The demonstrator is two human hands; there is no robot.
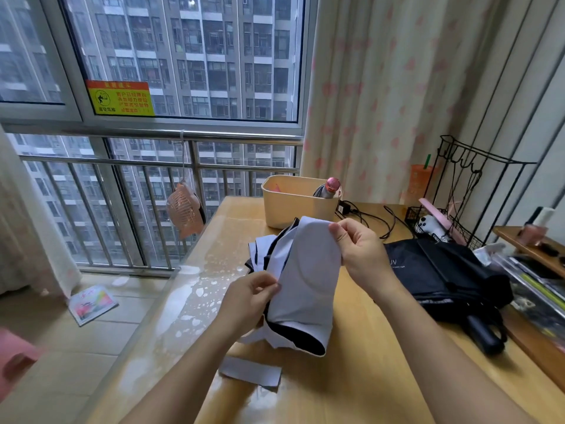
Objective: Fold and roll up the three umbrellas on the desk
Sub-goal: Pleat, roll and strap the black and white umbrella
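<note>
A pale lilac umbrella (305,283) with a black lining is held above the wooden desk (382,377), its cloth partly gathered. My left hand (247,301) pinches the cloth at its left edge. My right hand (360,249) pinches the upper right fold. A loose lilac strap (253,370) hangs below onto the desk. A black umbrella (452,280) lies unrolled on the desk to the right, its black handle (486,335) pointing toward me. A third umbrella with a pink cap (331,186) stands inside the beige bin (293,206).
A black wire rack (464,203) with small items stands at the back right, with cables (373,218) beside the bin. A wooden shelf (532,249) with clutter lines the right edge. Window railing and a hanging pink fan (185,209) are to the left.
</note>
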